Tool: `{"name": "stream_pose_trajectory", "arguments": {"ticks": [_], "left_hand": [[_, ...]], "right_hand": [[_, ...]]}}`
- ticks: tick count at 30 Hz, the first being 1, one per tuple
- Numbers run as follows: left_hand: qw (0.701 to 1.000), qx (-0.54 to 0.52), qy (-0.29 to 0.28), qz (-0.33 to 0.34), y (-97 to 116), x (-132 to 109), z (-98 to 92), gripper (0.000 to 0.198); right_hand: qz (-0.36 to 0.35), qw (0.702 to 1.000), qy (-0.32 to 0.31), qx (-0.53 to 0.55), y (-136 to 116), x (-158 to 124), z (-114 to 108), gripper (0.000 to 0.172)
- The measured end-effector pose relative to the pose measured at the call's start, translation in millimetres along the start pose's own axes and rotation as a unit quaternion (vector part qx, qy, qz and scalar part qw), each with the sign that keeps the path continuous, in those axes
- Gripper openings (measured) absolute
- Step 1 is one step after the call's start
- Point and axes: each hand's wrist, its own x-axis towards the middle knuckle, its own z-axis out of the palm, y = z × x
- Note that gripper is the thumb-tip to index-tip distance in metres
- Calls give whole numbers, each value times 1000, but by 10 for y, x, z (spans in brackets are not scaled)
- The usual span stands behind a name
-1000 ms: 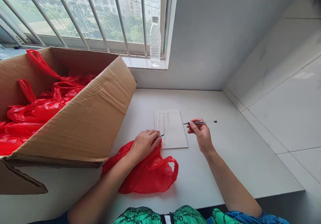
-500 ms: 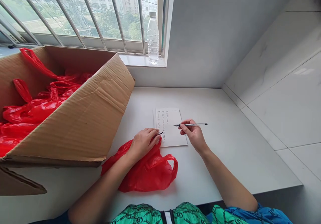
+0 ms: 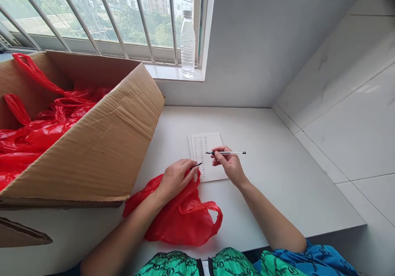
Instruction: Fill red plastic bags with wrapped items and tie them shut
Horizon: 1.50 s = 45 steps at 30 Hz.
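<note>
My right hand (image 3: 228, 164) pinches a clear-barrelled pen (image 3: 234, 153) with a dark tip, held almost level over the notepad (image 3: 216, 174). The tip points left, and I cannot tell whether it touches the paper. Columns of small handwritten marks fill the notepad's left part. My left hand (image 3: 176, 181) is closed at the pad's lower left edge, with a small thin dark object (image 3: 196, 166) sticking out between thumb and fingers. Under that hand and forearm lies a red plastic bag (image 3: 185, 226), one handle loop spread to the right.
At left, a large open cardboard box (image 3: 123, 144) holds several red plastic bags (image 3: 46, 136). One cardboard flap (image 3: 21, 232) juts out below it. A clear water bottle (image 3: 187, 45) stands on the sill of the barred window. The white table (image 3: 293, 177) meets walls behind and at right.
My right hand has moved left with the pen, bringing its tip near the written columns. The left hand keeps its place. The view has shifted slightly.
</note>
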Motion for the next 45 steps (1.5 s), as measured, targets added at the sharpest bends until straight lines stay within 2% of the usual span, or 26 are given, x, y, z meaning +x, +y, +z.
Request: {"name": "stream_pose_trajectory", "arguments": {"ticks": [3, 9, 14, 20, 30, 45], "left_hand": [[1000, 3, 0, 2, -11, 5, 4, 31], [1000, 11, -2, -3, -62, 6, 34, 32], [1000, 10, -9, 16, -40, -2, 53, 30], [998, -21, -31, 47, -28, -28, 89, 30], [998, -44, -26, 25, -65, -7, 93, 27], [998, -50, -25, 20, -41, -1, 85, 26]], "right_hand": [[-17, 1000, -14, 7, -42, -102, 31, 30], [-1, 995, 81, -54, 109, 57, -83, 34], [7, 993, 40, -107, 221, 213, -90, 35], [-7, 989, 63, -134, 329, 204, -5, 31], [-44, 979, 67, -186, 408, 162, 28, 25], [-55, 975, 63, -207, 408, 167, 30, 25]]}}
